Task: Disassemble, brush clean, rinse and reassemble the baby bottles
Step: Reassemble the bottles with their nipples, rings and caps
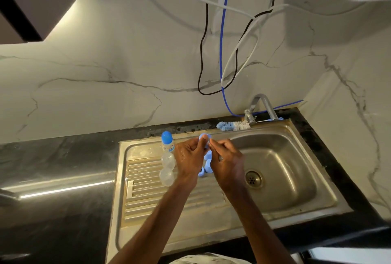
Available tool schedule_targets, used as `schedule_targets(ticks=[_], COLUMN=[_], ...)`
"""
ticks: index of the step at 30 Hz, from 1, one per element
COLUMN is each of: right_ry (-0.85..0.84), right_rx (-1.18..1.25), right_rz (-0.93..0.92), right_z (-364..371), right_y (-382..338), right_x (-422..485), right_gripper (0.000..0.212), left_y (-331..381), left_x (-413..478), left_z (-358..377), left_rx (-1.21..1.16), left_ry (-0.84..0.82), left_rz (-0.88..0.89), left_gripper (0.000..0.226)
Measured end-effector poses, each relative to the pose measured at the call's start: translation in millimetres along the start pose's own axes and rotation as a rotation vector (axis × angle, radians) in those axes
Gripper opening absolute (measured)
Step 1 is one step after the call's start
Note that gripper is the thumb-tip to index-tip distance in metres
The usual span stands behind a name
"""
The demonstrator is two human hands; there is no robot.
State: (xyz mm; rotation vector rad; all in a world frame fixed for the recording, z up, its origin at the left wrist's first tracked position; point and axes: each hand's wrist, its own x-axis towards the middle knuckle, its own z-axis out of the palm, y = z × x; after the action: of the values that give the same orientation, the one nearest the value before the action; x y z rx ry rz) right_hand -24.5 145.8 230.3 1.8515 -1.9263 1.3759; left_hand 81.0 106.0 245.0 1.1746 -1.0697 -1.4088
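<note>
Both hands meet over the drainboard (pixel 148 191) beside the sink basin. My left hand (pixel 189 156) pinches a blue bottle collar ring (pixel 203 137) from the left. My right hand (pixel 227 159) grips the same piece from the right, fingertips on a clear part that I cannot make out. An assembled baby bottle (pixel 167 142) with a blue cap stands behind my left hand. Two clear bottle bodies (pixel 167 169) lie on the drainboard, left of my left wrist. Loose blue parts (pixel 206 167) sit between my wrists, partly hidden.
A blue and white bottle brush (pixel 232 125) lies on the back rim of the sink by the steel tap (pixel 262 107). The basin (pixel 281 170) with its drain lies right of my hands. Black worktop surrounds the sink. Cables hang down the marble wall.
</note>
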Motion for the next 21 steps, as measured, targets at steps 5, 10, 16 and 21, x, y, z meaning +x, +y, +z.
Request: schedule_targets(ticks=[5,10,16,21], right_ry=[-0.026,-0.297,-0.244,-0.126], right_rx=[0.443,0.785,0.57,0.322], right_rz=[0.556,0.714,0.536,0.317], right_z=[-8.0,-15.9,-12.8,-2.7], right_y=[1.2,-0.6,-0.7,-2.8], right_x=[11.8,15.2,15.1,6.9], right_gripper=[0.013,0.021,0.026,0.021], left_y=[3.7,8.9,17.8,14.7], left_x=[11.7,13.0,11.4,10.4], left_z=[-18.7,-32.7,-40.7,-30.1], left_rx=[0.006,0.067,0.031,-0.093], left_ry=[-0.234,-0.325,-0.341,-0.224], left_rz=[-0.109,-0.09,-0.107,-0.172], left_gripper=[0.029,0.028,0.026,0.029])
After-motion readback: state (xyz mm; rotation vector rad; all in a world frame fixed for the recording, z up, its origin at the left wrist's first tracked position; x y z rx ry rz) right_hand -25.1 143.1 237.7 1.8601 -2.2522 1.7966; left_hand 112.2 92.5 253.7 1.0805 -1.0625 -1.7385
